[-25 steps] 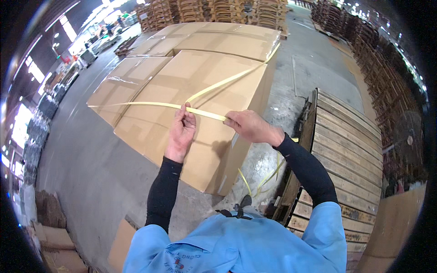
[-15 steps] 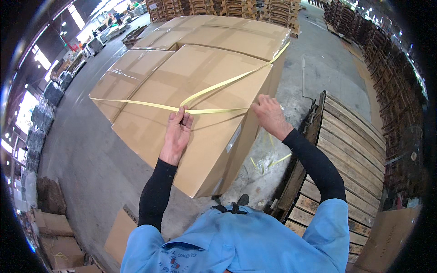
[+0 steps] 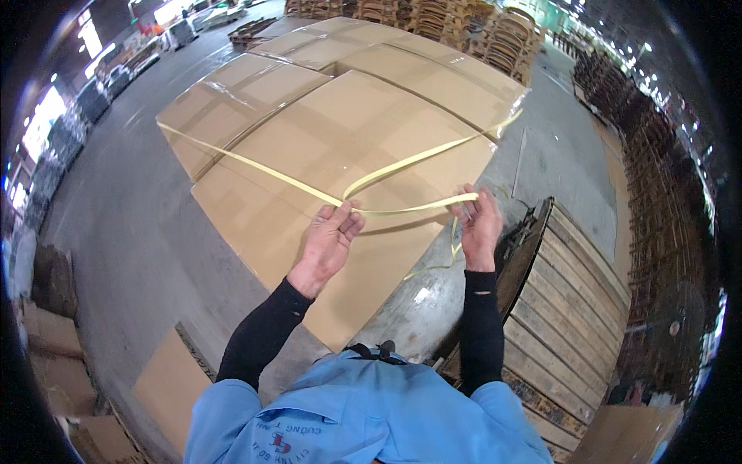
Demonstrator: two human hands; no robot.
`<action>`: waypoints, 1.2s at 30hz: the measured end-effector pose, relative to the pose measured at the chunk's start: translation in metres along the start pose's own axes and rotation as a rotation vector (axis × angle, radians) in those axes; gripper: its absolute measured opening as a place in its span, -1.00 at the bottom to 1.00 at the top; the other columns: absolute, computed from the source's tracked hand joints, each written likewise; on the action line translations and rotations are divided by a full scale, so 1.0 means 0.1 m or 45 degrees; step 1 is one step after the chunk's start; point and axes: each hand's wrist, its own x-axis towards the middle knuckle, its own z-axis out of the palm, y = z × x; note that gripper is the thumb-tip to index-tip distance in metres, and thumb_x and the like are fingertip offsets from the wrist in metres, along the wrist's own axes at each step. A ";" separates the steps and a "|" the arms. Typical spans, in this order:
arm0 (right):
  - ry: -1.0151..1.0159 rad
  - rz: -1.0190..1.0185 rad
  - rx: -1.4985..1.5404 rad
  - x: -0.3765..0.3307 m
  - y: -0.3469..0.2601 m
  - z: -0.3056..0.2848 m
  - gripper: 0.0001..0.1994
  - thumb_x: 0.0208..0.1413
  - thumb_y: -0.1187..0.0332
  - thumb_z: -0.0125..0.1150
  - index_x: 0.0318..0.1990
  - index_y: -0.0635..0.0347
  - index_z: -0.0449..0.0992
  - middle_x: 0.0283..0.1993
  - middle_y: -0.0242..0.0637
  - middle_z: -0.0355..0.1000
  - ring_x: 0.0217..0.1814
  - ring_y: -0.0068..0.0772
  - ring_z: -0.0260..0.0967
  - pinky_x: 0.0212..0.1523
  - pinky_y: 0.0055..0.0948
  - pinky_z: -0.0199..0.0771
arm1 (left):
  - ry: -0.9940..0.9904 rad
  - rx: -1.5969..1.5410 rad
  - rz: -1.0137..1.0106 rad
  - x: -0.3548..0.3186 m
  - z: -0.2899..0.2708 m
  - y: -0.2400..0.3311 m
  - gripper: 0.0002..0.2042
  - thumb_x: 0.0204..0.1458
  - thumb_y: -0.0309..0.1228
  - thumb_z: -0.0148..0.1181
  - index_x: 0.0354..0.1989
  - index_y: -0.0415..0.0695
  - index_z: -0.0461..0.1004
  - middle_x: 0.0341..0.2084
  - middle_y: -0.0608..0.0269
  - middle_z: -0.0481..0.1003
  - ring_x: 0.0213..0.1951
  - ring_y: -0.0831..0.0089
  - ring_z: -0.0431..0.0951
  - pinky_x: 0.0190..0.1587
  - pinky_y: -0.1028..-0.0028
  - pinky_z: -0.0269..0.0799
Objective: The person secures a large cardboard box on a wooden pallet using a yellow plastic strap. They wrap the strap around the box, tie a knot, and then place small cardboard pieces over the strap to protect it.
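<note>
Far left: loose cardboard pieces are lying on the concrete floor, a flat sheet sitting nearer the person. Centre: a stack of large flat cardboard boxes is taking up most of the view, film-wrapped at the far corner. A yellow strapping band is running diagonally across the box tops from the left edge. Left hand is resting on the near box, fingers closing on the strap where two runs are crossing and pinning it there. Strap is continuing rightwards, lifted just off the cardboard. Right hand is gripping that end at the box edge, fingers curling round it, loose tail hanging down below. Right: wooden pallet is leaning beside the boxes; pallet stacks are lining the far right
</note>
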 end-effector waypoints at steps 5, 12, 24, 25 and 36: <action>0.220 0.000 0.411 0.18 0.40 -0.05 -0.73 0.37 0.47 -0.06 0.16 0.29 0.20 0.08 0.09 0.50 0.15 -0.09 0.52 -0.02 -0.18 0.69 | 0.020 0.011 -0.013 -0.05 0.05 -0.02 -0.89 0.22 -0.48 0.25 -0.31 -0.04 0.42 -0.25 0.17 0.62 -0.29 0.45 0.62 -0.14 0.40 0.64; 0.267 -0.004 0.403 0.83 0.70 -0.62 -0.73 0.41 0.35 -0.01 0.05 0.35 0.51 -0.13 -0.20 0.54 -0.16 -0.40 0.51 -0.04 -0.49 0.59 | -0.011 -0.078 -0.007 -0.08 0.06 -0.07 -0.87 0.21 -0.47 0.27 -0.35 -0.07 0.42 -0.25 0.15 0.62 -0.32 0.45 0.61 -0.16 0.41 0.64; 0.113 -0.242 0.434 1.47 -0.54 -0.47 -0.84 0.26 0.30 0.02 -0.33 0.15 0.39 -0.37 -0.43 0.24 -0.38 -0.46 0.23 -0.43 -0.38 0.33 | 0.106 -0.081 -0.049 -0.06 0.15 -0.15 -0.91 0.19 -0.48 0.28 -0.29 -0.14 0.46 -0.22 0.14 0.63 -0.29 0.44 0.61 -0.17 0.40 0.66; 0.061 -0.346 0.400 1.42 -0.65 -0.23 -0.87 0.26 0.33 0.05 -0.32 0.14 0.38 -0.33 -0.43 0.27 -0.32 -0.45 0.26 -0.39 -0.35 0.37 | 0.106 -0.056 -0.051 -0.05 0.15 -0.16 -0.91 0.19 -0.49 0.29 -0.27 -0.15 0.47 -0.22 0.14 0.62 -0.29 0.44 0.61 -0.17 0.40 0.66; -2.245 -1.382 -2.133 -0.77 0.54 2.70 -0.66 -0.07 0.45 0.22 -0.06 0.13 0.58 -0.07 -0.12 0.54 0.03 -0.04 0.48 0.01 -0.17 0.50 | 0.052 0.301 0.198 -0.03 0.07 -0.14 -0.93 0.20 -0.49 0.27 -0.32 -0.19 0.58 -0.37 0.25 0.64 -0.40 0.54 0.60 -0.35 0.55 0.53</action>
